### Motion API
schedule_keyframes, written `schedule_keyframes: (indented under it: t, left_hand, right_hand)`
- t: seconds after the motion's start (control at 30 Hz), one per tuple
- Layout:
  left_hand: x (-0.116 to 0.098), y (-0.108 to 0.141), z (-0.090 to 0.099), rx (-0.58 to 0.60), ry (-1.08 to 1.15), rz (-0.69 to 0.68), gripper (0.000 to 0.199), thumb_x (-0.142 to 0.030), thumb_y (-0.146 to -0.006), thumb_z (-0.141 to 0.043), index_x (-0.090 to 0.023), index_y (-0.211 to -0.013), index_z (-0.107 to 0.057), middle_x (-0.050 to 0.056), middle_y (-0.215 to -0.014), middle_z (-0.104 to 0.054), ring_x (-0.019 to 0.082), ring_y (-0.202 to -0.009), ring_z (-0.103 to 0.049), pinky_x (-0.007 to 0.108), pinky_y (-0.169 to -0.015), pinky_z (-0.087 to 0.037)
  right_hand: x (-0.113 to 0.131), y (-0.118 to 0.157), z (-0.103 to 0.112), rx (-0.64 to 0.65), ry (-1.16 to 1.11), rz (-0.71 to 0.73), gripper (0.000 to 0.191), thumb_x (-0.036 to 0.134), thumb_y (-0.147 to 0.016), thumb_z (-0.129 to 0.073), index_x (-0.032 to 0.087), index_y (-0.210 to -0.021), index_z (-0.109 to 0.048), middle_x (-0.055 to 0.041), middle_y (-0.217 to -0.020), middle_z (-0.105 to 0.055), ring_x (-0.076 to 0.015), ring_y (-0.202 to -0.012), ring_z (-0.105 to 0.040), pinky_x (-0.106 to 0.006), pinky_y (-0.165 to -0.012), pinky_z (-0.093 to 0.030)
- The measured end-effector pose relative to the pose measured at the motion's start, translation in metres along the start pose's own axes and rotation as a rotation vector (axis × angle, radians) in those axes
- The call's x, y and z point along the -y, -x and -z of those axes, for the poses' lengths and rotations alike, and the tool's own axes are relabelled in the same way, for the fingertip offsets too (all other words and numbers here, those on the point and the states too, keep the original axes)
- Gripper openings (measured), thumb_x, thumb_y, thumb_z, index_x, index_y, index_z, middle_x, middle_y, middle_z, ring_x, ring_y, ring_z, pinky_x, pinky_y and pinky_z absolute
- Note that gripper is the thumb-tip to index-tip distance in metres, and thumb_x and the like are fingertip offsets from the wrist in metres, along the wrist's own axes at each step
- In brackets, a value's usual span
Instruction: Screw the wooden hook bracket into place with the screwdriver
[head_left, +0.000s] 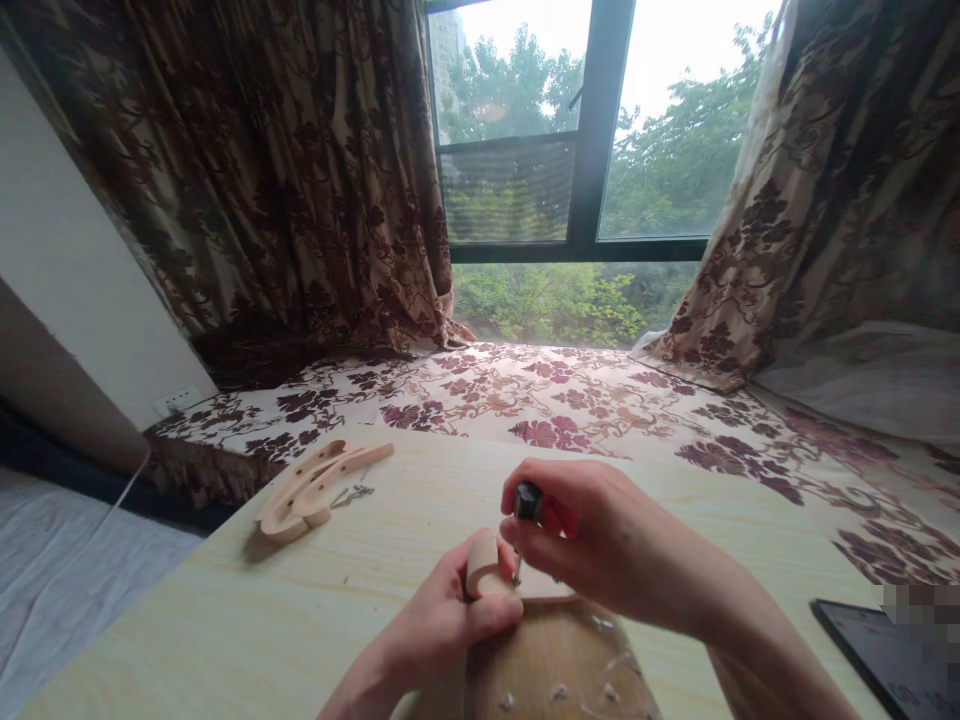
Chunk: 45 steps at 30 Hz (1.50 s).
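My right hand (570, 520) is closed around the dark handle of a screwdriver (529, 500), which points down. Its metal shaft ends at a screw in a pale wooden piece (484, 568). With fingers and thumb wrapped on the rounded end of that piece, my left hand (457, 605) grips it. Part of the piece is covered by my right hand. Under both hands lies a brown wooden board (555, 665) with small bits on it. Curved wooden parts with holes (300, 490) rest on the table to the left, beside several small screws (352, 494).
The pale wooden table (225, 620) reaches to a window seat covered in floral cloth (555, 395). A tablet-like dark device (877, 650) lies at the right edge. Patterned curtains (322, 180) flank the window. A wall socket (176, 402) and a white cable (124, 495) are at the left.
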<state>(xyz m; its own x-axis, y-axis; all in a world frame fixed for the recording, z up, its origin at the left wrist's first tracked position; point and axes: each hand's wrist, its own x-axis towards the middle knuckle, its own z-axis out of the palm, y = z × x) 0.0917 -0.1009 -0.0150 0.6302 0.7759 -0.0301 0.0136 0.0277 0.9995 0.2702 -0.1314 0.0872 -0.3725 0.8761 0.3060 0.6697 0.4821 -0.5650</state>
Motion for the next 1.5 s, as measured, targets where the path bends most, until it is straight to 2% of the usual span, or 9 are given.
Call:
schedule_keyframes:
  t: [0.1,0.3,0.47,0.6,0.87,1.03,1.1,1.33,1.5]
  left_hand:
    - [-0.001,0.0,-0.001,-0.001,-0.001,0.006,0.028,-0.03,-0.068,-0.065,-0.02,-0.085,-0.045,-0.007,-0.066,-0.037,0.01,-0.06,-0.029,0.023,-0.055,-0.025]
    - [-0.007,0.002,-0.003,0.003,-0.008,-0.016,0.023,-0.026,-0.069,-0.064,-0.021,-0.078,-0.043,-0.008,-0.063,-0.034,0.009,-0.058,-0.028,0.023,-0.055,-0.025]
    - [-0.006,0.001,-0.003,-0.003,-0.01,-0.003,0.025,-0.025,-0.067,-0.064,-0.02,-0.082,-0.044,-0.008,-0.065,-0.034,0.009,-0.059,-0.027,0.023,-0.053,-0.024]
    - [-0.005,0.001,-0.002,-0.007,-0.007,0.012,0.028,-0.029,-0.067,-0.065,-0.02,-0.084,-0.045,-0.008,-0.065,-0.034,0.009,-0.058,-0.027,0.023,-0.053,-0.024]
    - [-0.008,0.002,-0.002,0.008,-0.02,-0.012,0.023,-0.024,-0.068,-0.063,-0.021,-0.078,-0.043,-0.008,-0.064,-0.035,0.009,-0.059,-0.029,0.023,-0.054,-0.025]
    - [-0.006,0.001,-0.001,0.008,-0.016,-0.012,0.028,-0.032,-0.068,-0.066,-0.02,-0.081,-0.045,-0.008,-0.064,-0.034,0.01,-0.06,-0.028,0.023,-0.055,-0.025]
    - [-0.006,0.001,-0.001,0.007,-0.015,-0.009,0.03,-0.033,-0.067,-0.067,-0.02,-0.082,-0.045,-0.008,-0.064,-0.034,0.01,-0.06,-0.028,0.024,-0.055,-0.025]
    - [-0.008,0.001,-0.002,0.002,-0.02,-0.011,0.023,-0.027,-0.069,-0.064,-0.021,-0.078,-0.044,-0.008,-0.064,-0.035,0.009,-0.059,-0.029,0.023,-0.055,-0.025]
    - [-0.005,0.001,-0.001,0.005,-0.017,-0.005,0.026,-0.029,-0.068,-0.065,-0.021,-0.082,-0.045,-0.007,-0.065,-0.036,0.009,-0.059,-0.029,0.024,-0.055,-0.025]
  right_hand:
    - [0.001,0.0,0.0,0.029,-0.022,-0.002,0.017,0.025,-0.084,-0.054,0.019,-0.069,-0.057,0.003,-0.06,-0.053,-0.0093,-0.055,-0.043,-0.024,-0.051,-0.03]
    - [-0.009,-0.008,-0.008,-0.086,0.006,-0.076,0.023,0.032,-0.087,-0.053,0.018,-0.068,-0.053,0.004,-0.056,-0.049,-0.009,-0.053,-0.04,-0.024,-0.05,-0.029]
    - [-0.003,-0.002,-0.002,0.0,-0.089,0.015,0.007,0.024,-0.083,-0.056,0.02,-0.078,-0.06,0.0047,-0.063,-0.055,-0.0087,-0.057,-0.044,-0.022,-0.053,-0.033]
    - [0.002,0.001,0.001,0.013,-0.096,0.045,0.011,0.02,-0.083,-0.054,0.019,-0.074,-0.06,0.0032,-0.065,-0.056,-0.0094,-0.059,-0.046,-0.023,-0.054,-0.033]
    - [-0.009,-0.01,-0.01,-0.162,0.044,-0.056,0.026,0.031,-0.087,-0.052,0.02,-0.066,-0.044,0.0053,-0.055,-0.043,-0.0088,-0.052,-0.034,-0.024,-0.049,-0.025]
    - [0.0,-0.002,-0.004,-0.034,-0.012,0.04,0.013,0.026,-0.084,-0.056,0.019,-0.073,-0.056,0.0031,-0.063,-0.056,-0.0094,-0.056,-0.044,-0.023,-0.052,-0.03]
    - [0.001,-0.001,-0.003,-0.002,-0.032,0.049,0.014,0.025,-0.085,-0.055,0.019,-0.073,-0.057,0.0024,-0.064,-0.057,-0.0096,-0.058,-0.045,-0.023,-0.053,-0.031]
    - [-0.01,-0.008,-0.009,-0.116,0.074,-0.089,0.024,0.034,-0.088,-0.052,0.019,-0.069,-0.05,0.0035,-0.057,-0.051,-0.0098,-0.053,-0.04,-0.025,-0.052,-0.029]
    - [-0.001,-0.001,-0.004,-0.015,-0.009,-0.01,0.016,0.028,-0.085,-0.055,0.02,-0.072,-0.055,0.0023,-0.063,-0.056,-0.0106,-0.057,-0.045,-0.024,-0.053,-0.031]
